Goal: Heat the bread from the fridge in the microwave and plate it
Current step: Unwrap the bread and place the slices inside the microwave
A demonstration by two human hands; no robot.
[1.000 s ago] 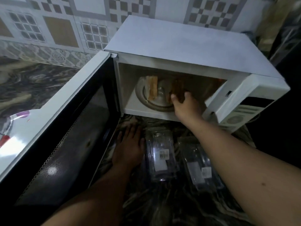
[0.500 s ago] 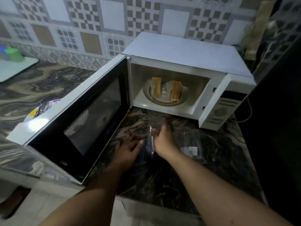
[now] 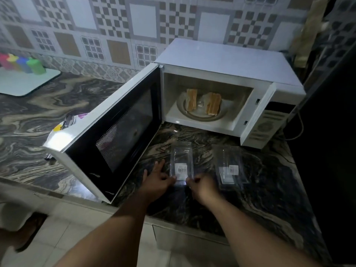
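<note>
Both hands, left (image 3: 157, 182) and right (image 3: 202, 185), pinch the near end of a clear bag (image 3: 181, 162) on the desk (image 3: 269, 180); 2 bread slices (image 3: 204, 102) sit in the open microwave (image 3: 221, 60).

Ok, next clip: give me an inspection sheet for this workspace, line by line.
Surface: dark marbled counter.
Job's things: microwave, door open; two bread pieces on the turntable.
Clutter: two clear plastic packets, one at the hands, one to its right; coloured bottles on a tray; plate behind the door.
Hands: left hand and right hand both hold the nearer packet's edge.
Cables: cord beside the microwave.
Surroundings: patterned tile wall.
</note>
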